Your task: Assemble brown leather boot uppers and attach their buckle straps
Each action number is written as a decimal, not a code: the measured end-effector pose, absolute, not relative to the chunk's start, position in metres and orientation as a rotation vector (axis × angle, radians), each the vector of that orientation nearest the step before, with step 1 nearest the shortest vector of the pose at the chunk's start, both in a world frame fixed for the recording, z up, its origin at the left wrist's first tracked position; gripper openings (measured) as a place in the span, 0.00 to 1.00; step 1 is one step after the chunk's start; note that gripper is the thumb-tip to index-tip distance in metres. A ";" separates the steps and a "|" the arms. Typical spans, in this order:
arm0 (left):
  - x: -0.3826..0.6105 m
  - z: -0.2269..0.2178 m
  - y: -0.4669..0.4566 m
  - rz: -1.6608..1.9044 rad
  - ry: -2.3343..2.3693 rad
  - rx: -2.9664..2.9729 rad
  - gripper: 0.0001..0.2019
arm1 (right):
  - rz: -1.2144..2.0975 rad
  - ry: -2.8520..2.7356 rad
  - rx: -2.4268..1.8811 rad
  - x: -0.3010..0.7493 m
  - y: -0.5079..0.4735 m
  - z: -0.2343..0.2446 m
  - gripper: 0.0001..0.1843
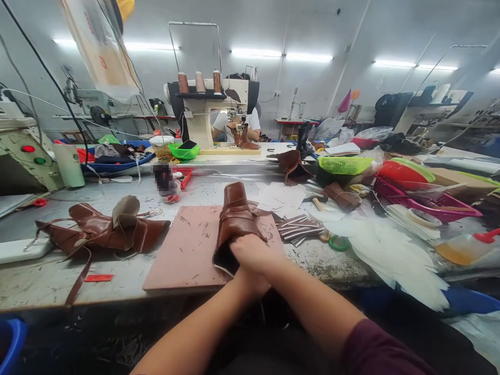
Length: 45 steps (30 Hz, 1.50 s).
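A brown leather boot upper (240, 216) lies on a pink board (183, 245), its toe pointing away and its dark opening facing me. At the right edge of that opening is my right hand (253, 254), closed against the leather, its fingertips hidden inside. My left hand (255, 283) sits just below, crossed under my right hand and close to the opening; its fingers are out of sight. To the left of the board rests a pile of brown boot uppers (105, 229) with straps hanging over the table edge.
Leather strips (300, 229), white paper pieces (281, 198), a hammer (318, 203) and a green tape roll (338, 242) lie to the right. Farther right are a magenta basket (425, 200) and a glue bottle (464, 250). Behind stands a sewing machine (199, 117) with a person (253, 125) beyond it.
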<state>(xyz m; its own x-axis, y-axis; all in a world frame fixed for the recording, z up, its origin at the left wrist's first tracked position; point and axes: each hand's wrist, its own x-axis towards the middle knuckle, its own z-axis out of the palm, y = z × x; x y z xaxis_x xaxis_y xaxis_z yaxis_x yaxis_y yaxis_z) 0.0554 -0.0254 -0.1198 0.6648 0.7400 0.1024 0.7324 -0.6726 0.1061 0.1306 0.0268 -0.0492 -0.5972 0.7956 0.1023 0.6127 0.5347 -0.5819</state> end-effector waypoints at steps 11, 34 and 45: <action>-0.066 -0.087 -0.063 0.386 0.885 3.005 0.16 | 0.522 -2.119 -1.381 0.177 0.058 -0.098 0.22; -0.016 -0.122 -0.045 0.228 1.328 3.048 0.25 | 1.166 -2.098 -1.300 0.193 0.054 -0.104 0.11; 0.003 -0.091 -0.046 -0.036 1.192 2.921 0.24 | 1.159 -1.940 -1.270 0.181 0.046 -0.113 0.17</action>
<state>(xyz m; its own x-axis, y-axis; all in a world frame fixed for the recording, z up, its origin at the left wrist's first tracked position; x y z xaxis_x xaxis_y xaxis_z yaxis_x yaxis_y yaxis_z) 0.0029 -0.0456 -0.0911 0.7142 0.6997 -0.0158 0.6994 -0.7144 -0.0215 0.1812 0.0460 -0.1127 -0.4080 0.9128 -0.0149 0.4456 0.1849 -0.8759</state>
